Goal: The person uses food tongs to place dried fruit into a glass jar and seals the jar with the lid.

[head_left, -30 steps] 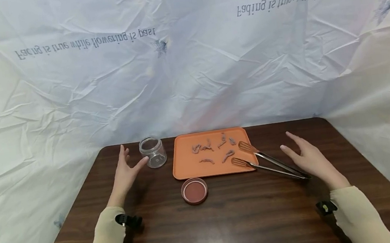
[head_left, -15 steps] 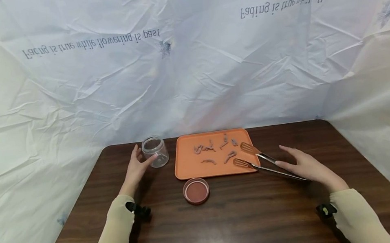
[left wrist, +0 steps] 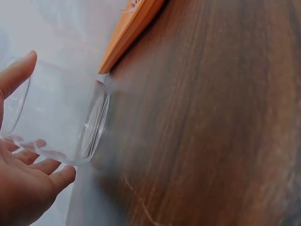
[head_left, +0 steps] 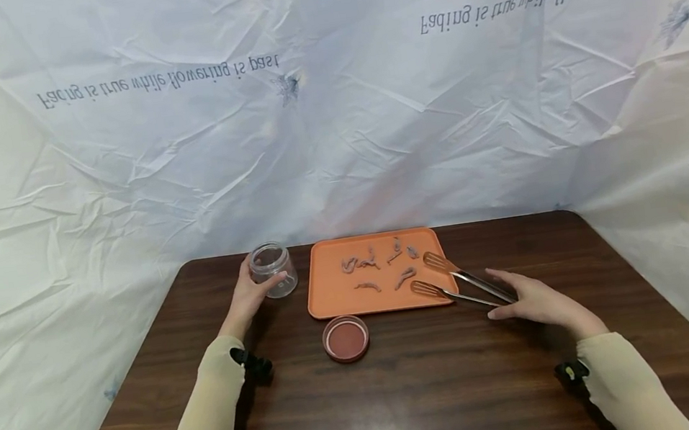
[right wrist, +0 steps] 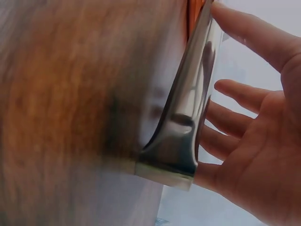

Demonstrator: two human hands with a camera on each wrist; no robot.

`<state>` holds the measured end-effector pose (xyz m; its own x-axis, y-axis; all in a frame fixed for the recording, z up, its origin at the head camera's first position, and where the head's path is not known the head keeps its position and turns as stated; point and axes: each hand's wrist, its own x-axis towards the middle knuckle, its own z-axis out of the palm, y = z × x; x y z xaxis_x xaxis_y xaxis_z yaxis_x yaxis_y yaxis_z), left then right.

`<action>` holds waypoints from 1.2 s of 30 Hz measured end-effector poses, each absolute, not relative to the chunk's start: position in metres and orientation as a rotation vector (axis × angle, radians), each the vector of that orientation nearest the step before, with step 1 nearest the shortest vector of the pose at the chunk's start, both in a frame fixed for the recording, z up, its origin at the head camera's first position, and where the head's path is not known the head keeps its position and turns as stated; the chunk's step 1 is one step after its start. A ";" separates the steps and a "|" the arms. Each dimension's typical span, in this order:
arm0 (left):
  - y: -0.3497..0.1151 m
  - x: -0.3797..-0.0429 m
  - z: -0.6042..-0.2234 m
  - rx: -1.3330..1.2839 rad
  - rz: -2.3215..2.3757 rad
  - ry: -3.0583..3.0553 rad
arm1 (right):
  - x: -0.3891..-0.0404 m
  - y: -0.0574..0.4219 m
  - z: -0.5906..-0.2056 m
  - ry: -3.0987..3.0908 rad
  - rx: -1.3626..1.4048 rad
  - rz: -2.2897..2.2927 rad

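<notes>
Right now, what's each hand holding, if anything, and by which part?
Left hand: around the clear jar by its side wall; firm grip can't be told. Right hand: no grip seen, fingers spread around the tongs near the joined end.

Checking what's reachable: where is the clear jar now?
In the head view, the clear jar stands near the far edge of the table, left of the orange tray, with the left hand at its side.

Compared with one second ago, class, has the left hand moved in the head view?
Yes. Judged against the orange tray, the left hand has moved right, nearer the tray, and its thumb now overlaps the clear jar.
</notes>
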<state>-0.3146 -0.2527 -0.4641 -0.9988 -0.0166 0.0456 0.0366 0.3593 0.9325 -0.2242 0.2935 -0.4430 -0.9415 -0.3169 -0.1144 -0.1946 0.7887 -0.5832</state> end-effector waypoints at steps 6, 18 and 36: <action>-0.254 -0.314 -0.465 0.023 -1.726 -2.566 | -0.225 0.292 -0.447 2.767 -0.408 -0.854; -0.269 -0.282 -0.465 -0.021 -1.641 -2.667 | -0.224 0.290 -0.446 2.816 -0.423 -0.754; -0.259 -0.220 -0.459 -0.255 -1.648 -2.731 | -0.225 0.284 -0.445 2.856 -0.425 -0.675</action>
